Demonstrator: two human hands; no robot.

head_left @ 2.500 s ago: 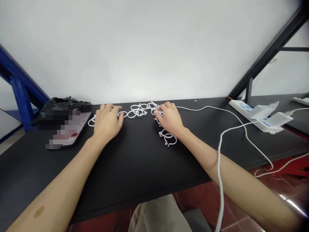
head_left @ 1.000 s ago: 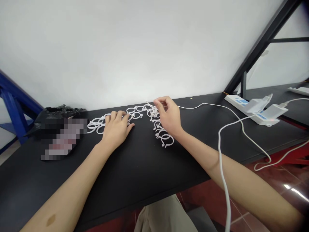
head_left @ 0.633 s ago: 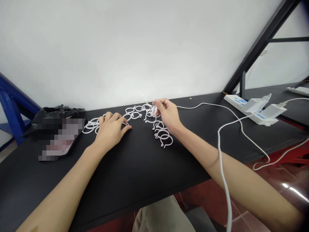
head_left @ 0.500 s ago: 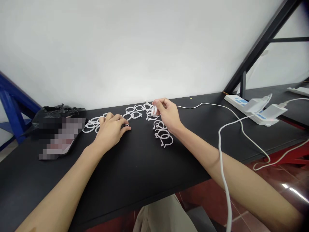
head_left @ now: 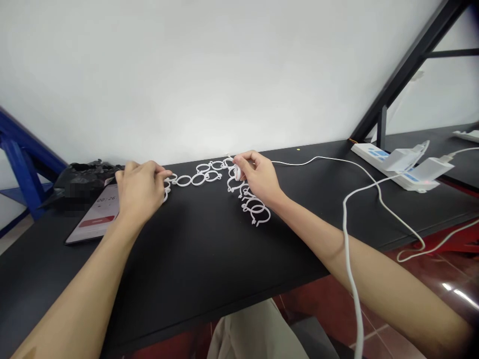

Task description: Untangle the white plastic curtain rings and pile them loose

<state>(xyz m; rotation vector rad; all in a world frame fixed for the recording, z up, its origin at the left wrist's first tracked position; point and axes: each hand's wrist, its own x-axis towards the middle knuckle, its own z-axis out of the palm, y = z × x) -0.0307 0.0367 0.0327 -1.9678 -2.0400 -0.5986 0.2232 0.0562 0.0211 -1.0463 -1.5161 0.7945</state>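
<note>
White plastic curtain rings (head_left: pixel 198 179), each with a small eyelet, lie in a loose curved row along the back of the black table. My right hand (head_left: pixel 258 177) pinches a few upright white rings (head_left: pixel 237 172) between thumb and fingers. Below it, several overlapping rings (head_left: pixel 256 209) lie on the table. My left hand (head_left: pixel 140 192) is over the left end of the row, one digit stretched to the right beside a ring (head_left: pixel 172 177). Its other fingers are bent and partly hidden, as are the rings beneath it.
A phone (head_left: pixel 88 227) with a lit screen lies left of my left hand, in front of a crumpled black bag (head_left: pixel 80 174). White power strips with adapters (head_left: pixel 396 172) stand at the right. A white cable (head_left: pixel 346 249) passes over my right forearm.
My left hand has moved left, partly covering the phone and uncovering more rings in the row. My right hand stays almost in place, still pinching its rings.
</note>
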